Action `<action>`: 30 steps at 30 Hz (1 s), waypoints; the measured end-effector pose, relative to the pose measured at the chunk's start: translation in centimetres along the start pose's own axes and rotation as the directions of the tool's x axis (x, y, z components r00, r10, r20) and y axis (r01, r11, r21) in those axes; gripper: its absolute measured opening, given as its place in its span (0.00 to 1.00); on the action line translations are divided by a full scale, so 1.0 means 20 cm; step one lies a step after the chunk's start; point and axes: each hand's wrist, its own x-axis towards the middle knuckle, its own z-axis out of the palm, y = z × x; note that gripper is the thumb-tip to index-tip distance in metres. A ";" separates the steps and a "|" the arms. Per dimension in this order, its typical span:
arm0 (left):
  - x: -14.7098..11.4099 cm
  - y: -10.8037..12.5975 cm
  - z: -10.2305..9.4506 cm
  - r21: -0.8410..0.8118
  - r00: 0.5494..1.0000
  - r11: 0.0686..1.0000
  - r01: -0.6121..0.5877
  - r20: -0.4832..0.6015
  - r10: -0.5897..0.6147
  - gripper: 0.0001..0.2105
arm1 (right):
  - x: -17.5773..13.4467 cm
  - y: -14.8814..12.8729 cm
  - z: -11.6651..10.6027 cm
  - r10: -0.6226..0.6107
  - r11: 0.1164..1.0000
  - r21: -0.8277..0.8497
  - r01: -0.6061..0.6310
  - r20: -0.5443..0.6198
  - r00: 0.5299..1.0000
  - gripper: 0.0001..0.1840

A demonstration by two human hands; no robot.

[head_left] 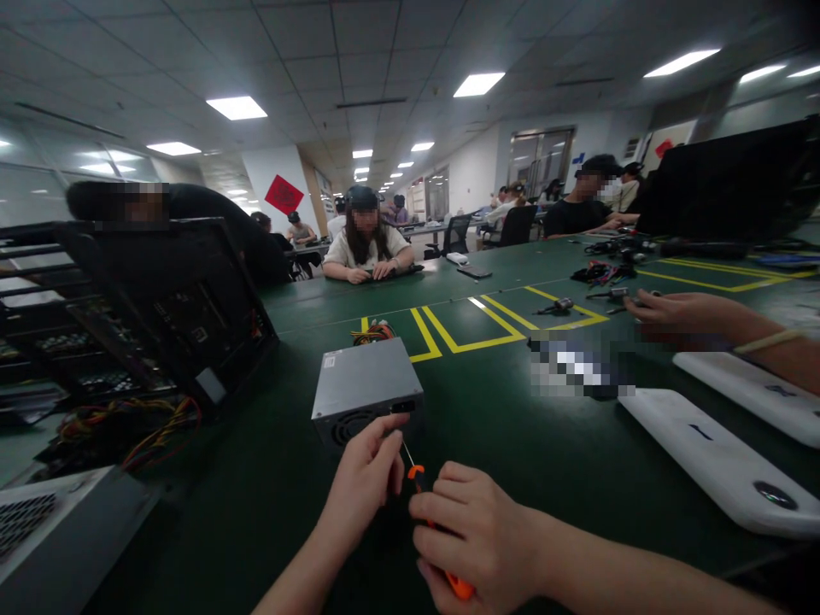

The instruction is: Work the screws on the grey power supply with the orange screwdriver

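Observation:
A grey computer power supply (365, 376) lies on the green table in front of me, its fan grille and power socket facing me. My right hand (474, 534) is wrapped round the orange and black handle of a screwdriver (416, 474). The thin shaft points up and forward to the socket side of the power supply. My left hand (371, 470) is at that same face, index finger reaching along it below the socket. Its thumb and index finger close in beside the screwdriver's tip; whatever they pinch, if anything, is hidden. Bundled cables (372, 333) stick out behind the power supply.
An open computer case (192, 316) and loose wires (134, 427) stand left, with another metal box (64, 538) nearer. White devices (711, 453) lie right, near another person's hand (692, 318). Yellow tape (474, 348) marks the table. A person (368, 243) sits opposite.

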 end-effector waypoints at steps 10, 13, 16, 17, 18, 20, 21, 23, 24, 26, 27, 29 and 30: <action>-0.01 0.02 0.02 -0.552 0.963 0.800 0.235 0.242 -0.116 0.26 | 0.00 -0.01 0.03 -0.015 0.999 -0.041 0.018 0.089 0.996 0.09; -0.02 0.03 0.01 -0.405 0.958 0.894 0.194 0.274 -0.084 0.24 | -0.01 -0.02 0.03 -0.021 0.999 -0.043 0.026 0.116 0.993 0.10; -0.02 0.03 -0.03 -0.175 0.989 0.984 0.026 0.148 0.000 0.19 | -0.01 -0.02 0.02 0.003 0.999 -0.037 0.001 0.115 0.993 0.09; -0.01 0.03 -0.05 -0.082 0.996 0.994 -0.076 0.035 0.079 0.17 | -0.01 -0.02 0.01 0.022 0.999 -0.033 -0.019 0.105 0.994 0.08; 0.00 0.02 -0.08 0.031 0.976 0.980 -0.195 -0.097 0.197 0.15 | -0.01 -0.03 -0.01 0.044 0.999 -0.033 -0.041 0.089 0.995 0.09; 0.03 0.00 -0.12 0.362 0.825 0.852 -0.379 -0.286 0.488 0.12 | -0.01 -0.04 -0.04 0.108 0.992 -0.064 -0.104 0.055 0.993 0.12; 0.05 -0.01 -0.14 0.534 0.732 0.734 -0.419 -0.281 0.621 0.11 | -0.01 -0.05 -0.06 0.150 0.985 -0.094 -0.146 0.038 0.988 0.13; 0.09 -0.04 -0.17 0.758 0.644 0.495 -0.425 -0.131 0.753 0.12 | -0.02 -0.08 -0.08 0.247 0.957 -0.161 -0.243 0.007 0.969 0.14; 0.10 -0.06 -0.17 0.815 0.641 0.404 -0.416 -0.053 0.766 0.14 | -0.02 -0.10 -0.08 0.294 0.938 -0.190 -0.291 -0.012 0.956 0.14; 0.12 -0.08 -0.18 0.873 0.658 0.283 -0.398 0.058 0.750 0.16 | -0.03 -0.15 -0.05 0.369 0.901 -0.226 -0.370 -0.049 0.928 0.15; 0.13 -0.08 -0.18 0.888 0.668 0.251 -0.386 0.081 0.740 0.16 | -0.04 -0.18 -0.03 0.400 0.882 -0.239 -0.405 -0.071 0.914 0.16; 0.13 -0.09 -0.18 0.905 0.679 0.226 -0.361 0.089 0.728 0.16 | -0.06 -0.23 0.01 0.503 0.835 -0.209 -0.509 -0.089 0.860 0.18; 0.13 -0.10 -0.18 0.909 0.683 0.226 -0.350 0.082 0.726 0.17 | -0.06 -0.24 0.04 0.582 0.797 -0.146 -0.586 -0.077 0.810 0.19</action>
